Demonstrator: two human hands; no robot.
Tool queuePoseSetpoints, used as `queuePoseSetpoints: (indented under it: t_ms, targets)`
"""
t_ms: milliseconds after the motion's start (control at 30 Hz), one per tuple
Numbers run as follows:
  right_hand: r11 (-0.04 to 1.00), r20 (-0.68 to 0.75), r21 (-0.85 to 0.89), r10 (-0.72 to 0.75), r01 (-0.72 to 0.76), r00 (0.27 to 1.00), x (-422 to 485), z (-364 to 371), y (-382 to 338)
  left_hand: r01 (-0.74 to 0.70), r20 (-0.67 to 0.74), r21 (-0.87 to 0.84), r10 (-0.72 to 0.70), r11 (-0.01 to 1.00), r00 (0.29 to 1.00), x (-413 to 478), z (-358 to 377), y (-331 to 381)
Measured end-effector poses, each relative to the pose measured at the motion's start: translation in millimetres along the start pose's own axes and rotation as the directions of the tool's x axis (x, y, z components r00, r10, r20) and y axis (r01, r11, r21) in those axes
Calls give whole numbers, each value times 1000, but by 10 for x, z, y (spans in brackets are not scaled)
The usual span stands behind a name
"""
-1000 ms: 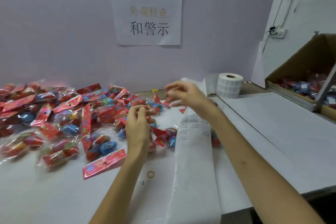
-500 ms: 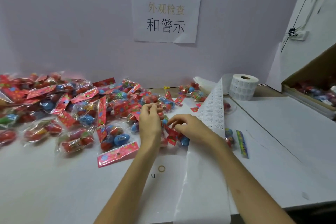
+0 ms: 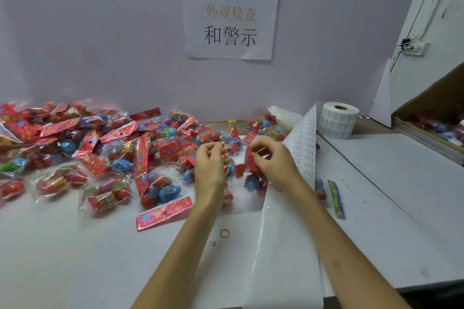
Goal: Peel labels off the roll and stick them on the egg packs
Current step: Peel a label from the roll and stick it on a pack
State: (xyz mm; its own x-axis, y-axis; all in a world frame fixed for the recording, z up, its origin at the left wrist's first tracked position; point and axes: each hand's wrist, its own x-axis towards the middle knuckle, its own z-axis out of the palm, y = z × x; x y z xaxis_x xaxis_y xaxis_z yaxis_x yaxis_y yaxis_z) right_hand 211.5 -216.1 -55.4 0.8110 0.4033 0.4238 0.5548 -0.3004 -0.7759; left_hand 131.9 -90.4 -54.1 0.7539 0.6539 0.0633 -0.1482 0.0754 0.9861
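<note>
Several clear egg packs with red flowered header cards lie in a pile across the left and middle of the white table. My right hand pinches the red header of one egg pack and holds it just above the table. Close to its left, my left hand has curled fingers pinched at a pack's plastic; what lies between the fingertips is too small to see. The label roll stands at the back right. Its label strip runs forward past my right wrist.
Bare backing paper trails to the table's front edge. A rubber band and a green card strip lie near my arms. A cardboard box with more packs stands at the right. A paper sign hangs on the wall.
My right hand left the label strip, came down to the left and took the pack's red header. My left hand stayed in place with its fingers curled.
</note>
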Motion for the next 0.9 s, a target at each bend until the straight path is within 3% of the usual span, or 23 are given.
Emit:
queuePoseSetpoints:
  t_ms: [100,200,433,600,900]
  targets:
    - [991,-158,133,7,15,987,45,-57,19,-43,78,6,42,999,996,-42,15,32]
    - [975,-212,223,47,1,976,51,-81,42,-107,171,40,99,993,980,-87,32,24]
    - [926,-105,377,76,-32,992,18,-88,-12,-179,66,24,177,984,982,-85,-21,11]
    - [926,-56,376,49,-25,997,5,-83,-21,-161,5,14,161,987,987,-55,-25,-14]
    - [806,-6,561,233,-190,972,50,-143,4,-132,-64,-58,128,990,990,-46,-25,-3]
